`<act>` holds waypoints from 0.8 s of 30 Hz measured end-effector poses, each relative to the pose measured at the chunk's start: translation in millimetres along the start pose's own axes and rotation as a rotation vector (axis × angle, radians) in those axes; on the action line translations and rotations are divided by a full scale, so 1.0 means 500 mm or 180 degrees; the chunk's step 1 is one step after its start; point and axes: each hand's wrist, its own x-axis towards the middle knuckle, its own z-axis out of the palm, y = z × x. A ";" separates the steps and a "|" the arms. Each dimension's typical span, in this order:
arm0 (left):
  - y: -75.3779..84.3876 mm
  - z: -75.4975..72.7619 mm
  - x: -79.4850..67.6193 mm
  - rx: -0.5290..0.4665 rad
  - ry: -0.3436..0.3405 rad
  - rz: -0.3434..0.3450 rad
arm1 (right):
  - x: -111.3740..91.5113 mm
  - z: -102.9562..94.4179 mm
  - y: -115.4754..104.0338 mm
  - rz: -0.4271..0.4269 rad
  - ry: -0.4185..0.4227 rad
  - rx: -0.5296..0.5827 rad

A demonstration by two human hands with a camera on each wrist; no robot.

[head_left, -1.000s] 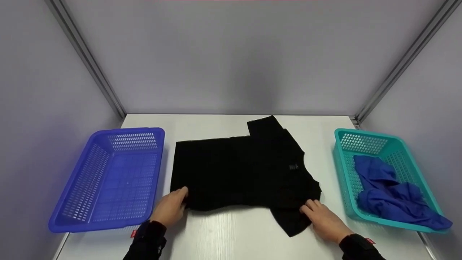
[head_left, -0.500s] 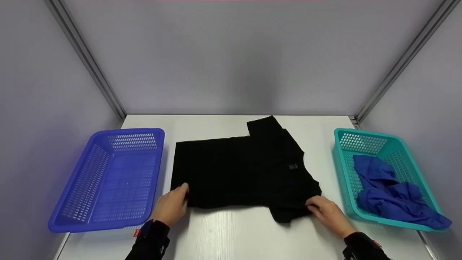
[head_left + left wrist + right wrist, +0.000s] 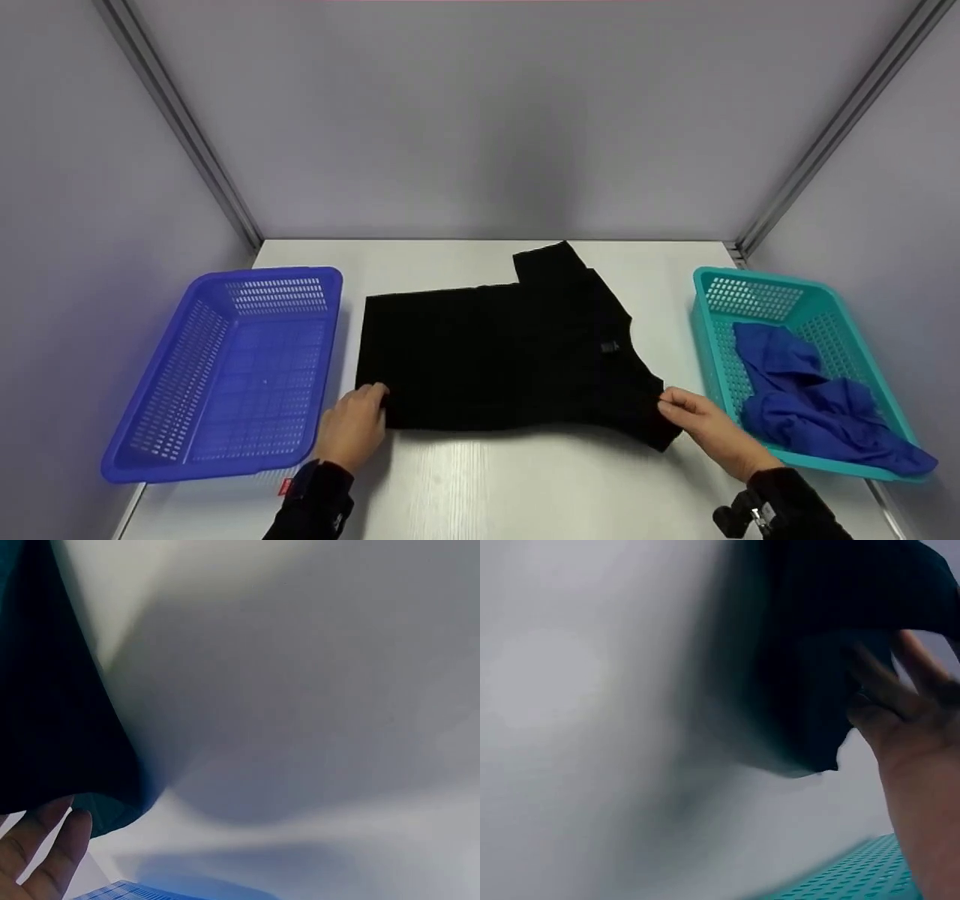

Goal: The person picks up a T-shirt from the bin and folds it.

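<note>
A black T-shirt (image 3: 487, 360) lies spread on the white table, its hem to the left and neckline to the right. My left hand (image 3: 351, 426) holds the near corner of the hem; in the left wrist view its fingers (image 3: 66, 851) are at the lifted edge of the cloth. At the near shoulder, my right hand (image 3: 712, 427) pinches the shirt, and the near sleeve hangs down slightly raised. In the right wrist view the shirt's dark cloth (image 3: 817, 697) partly covers the fingertips. The far sleeve (image 3: 550, 261) lies flat, pointing to the back.
A blue plastic basket (image 3: 330, 330) stands at the left, close to my left hand. At the right, a teal basket (image 3: 703, 352) holds a crumpled blue cloth (image 3: 802, 397). Grey walls (image 3: 480, 120) enclose the table's back and sides.
My right hand has shifted right and slightly away, drawing the shoulder along. The near sleeve, earlier spread toward me, is now pulled to the right. The left hand stays nearly in place.
</note>
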 end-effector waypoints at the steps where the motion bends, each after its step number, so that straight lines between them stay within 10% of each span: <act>1: 0.001 -0.001 0.000 0.0000 0.0019 -0.0027 | -0.001 -0.002 -0.007 0.0087 -0.0055 0.0211; 13: 0.010 -0.008 -0.003 -0.0154 0.0020 -0.0259 | 0.005 0.007 -0.015 0.0092 -0.0657 0.0939; 24: 0.012 -0.008 0.005 -0.0220 0.0100 -0.0456 | 0.038 0.021 -0.054 -0.0524 0.1272 -0.1166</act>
